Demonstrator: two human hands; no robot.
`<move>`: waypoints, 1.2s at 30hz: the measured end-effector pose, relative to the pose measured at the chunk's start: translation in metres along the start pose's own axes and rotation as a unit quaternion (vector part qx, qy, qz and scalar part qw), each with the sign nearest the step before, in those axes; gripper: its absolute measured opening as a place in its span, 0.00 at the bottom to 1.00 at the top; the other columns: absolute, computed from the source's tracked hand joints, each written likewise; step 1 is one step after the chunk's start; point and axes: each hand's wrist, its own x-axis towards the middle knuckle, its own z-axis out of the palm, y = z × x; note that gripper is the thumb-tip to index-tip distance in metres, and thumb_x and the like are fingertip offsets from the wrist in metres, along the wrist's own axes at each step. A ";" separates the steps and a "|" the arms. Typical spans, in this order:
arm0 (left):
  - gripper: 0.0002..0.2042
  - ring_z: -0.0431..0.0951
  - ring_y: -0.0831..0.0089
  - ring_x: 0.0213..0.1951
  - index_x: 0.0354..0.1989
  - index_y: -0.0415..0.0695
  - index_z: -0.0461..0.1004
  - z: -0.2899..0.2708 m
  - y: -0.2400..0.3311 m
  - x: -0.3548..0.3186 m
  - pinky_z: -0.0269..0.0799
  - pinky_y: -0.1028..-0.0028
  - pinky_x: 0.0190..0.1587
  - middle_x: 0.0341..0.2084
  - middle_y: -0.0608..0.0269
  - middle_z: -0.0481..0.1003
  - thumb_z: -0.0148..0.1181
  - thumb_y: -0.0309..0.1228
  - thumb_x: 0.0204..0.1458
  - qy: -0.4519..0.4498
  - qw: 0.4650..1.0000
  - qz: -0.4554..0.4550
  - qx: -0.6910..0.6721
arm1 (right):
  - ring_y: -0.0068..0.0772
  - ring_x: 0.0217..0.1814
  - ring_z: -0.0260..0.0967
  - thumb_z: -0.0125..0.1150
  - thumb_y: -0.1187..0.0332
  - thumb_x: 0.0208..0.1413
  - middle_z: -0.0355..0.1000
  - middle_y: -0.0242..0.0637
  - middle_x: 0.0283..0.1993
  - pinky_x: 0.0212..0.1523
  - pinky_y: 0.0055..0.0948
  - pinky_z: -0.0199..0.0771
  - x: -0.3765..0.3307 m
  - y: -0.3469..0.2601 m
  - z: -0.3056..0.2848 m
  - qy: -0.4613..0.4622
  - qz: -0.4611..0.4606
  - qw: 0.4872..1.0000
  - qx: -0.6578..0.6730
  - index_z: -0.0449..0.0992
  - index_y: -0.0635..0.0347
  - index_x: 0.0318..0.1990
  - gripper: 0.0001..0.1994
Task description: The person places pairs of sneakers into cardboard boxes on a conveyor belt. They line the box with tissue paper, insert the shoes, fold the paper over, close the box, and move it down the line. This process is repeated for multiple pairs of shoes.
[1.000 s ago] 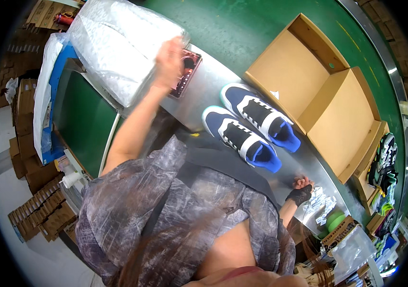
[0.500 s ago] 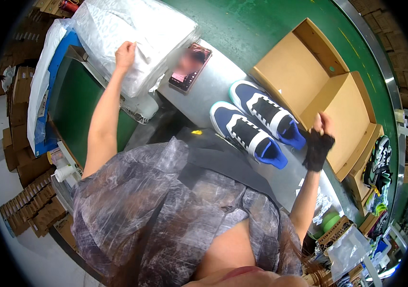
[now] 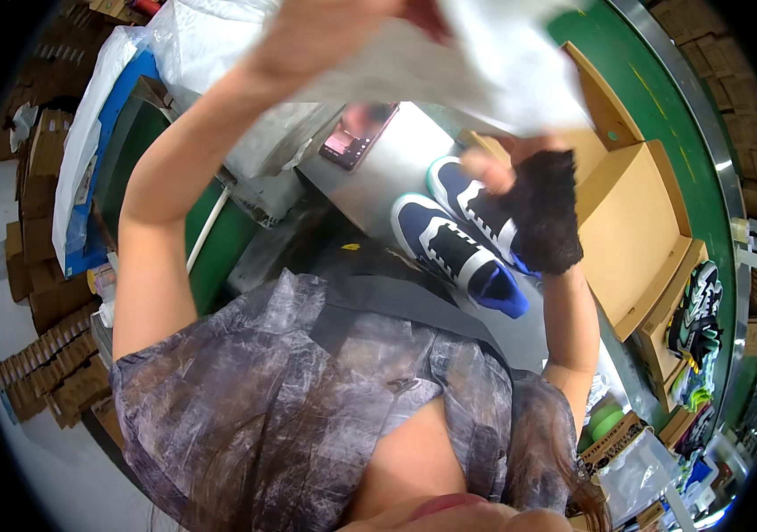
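My left hand (image 3: 325,40), blurred, is raised at the top, its fingers closed on a white sheet of thin paper (image 3: 449,71). The sheet spans toward the right over the work surface. My right hand (image 3: 542,199), in a black fingerless glove, is at the sheet's lower right edge. Its fingers are smeared and partly hidden by the sheet, so I cannot tell whether they grip it. Below it lies a pair of blue, black and white sneakers (image 3: 449,253), the farther one partly covered by this hand. An open brown shoebox (image 3: 640,230) stands to the right, partly behind the sheet.
A phone (image 3: 356,142) lies on the metal surface (image 3: 423,133), left of the sneakers. Plastic-wrapped white material (image 3: 210,44) is at the upper left, by a blue-edged frame (image 3: 86,213). More shoes (image 3: 698,310) sit at the right; flattened cartons (image 3: 50,355) are at the lower left.
My left hand has moved up and right from the wrapped material, bringing the white sheet across. My right hand has left the shoebox and moved up and left to the sheet's edge.
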 end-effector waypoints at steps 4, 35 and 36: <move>0.10 0.70 0.63 0.34 0.32 0.36 0.68 0.020 0.091 0.085 0.65 0.67 0.38 0.28 0.54 0.68 0.54 0.28 0.43 -0.124 0.911 0.013 -0.394 | 0.23 0.25 0.65 0.58 0.68 0.48 0.70 0.34 0.23 0.27 0.24 0.66 0.013 0.023 -0.048 0.281 0.042 0.956 -0.076 0.74 0.63 0.39 0.11; 0.26 0.67 0.70 0.48 0.50 0.52 0.66 0.311 0.074 -0.027 0.60 0.54 0.49 0.43 0.63 0.71 0.60 0.49 0.44 -0.420 0.339 -0.547 -0.640 | 0.40 0.48 0.63 0.61 0.67 0.37 0.68 0.37 0.35 0.49 0.44 0.58 -0.197 0.065 -0.023 -0.014 0.152 0.892 -0.426 0.71 0.59 0.35 0.14; 0.25 0.68 0.70 0.47 0.50 0.52 0.66 0.306 0.079 -0.025 0.59 0.54 0.49 0.43 0.65 0.71 0.59 0.48 0.45 -0.436 0.364 -0.538 -0.622 | 0.36 0.47 0.63 0.64 0.67 0.32 0.68 0.33 0.31 0.50 0.49 0.55 -0.188 0.064 -0.009 -0.010 0.075 0.887 -0.455 0.73 0.57 0.32 0.15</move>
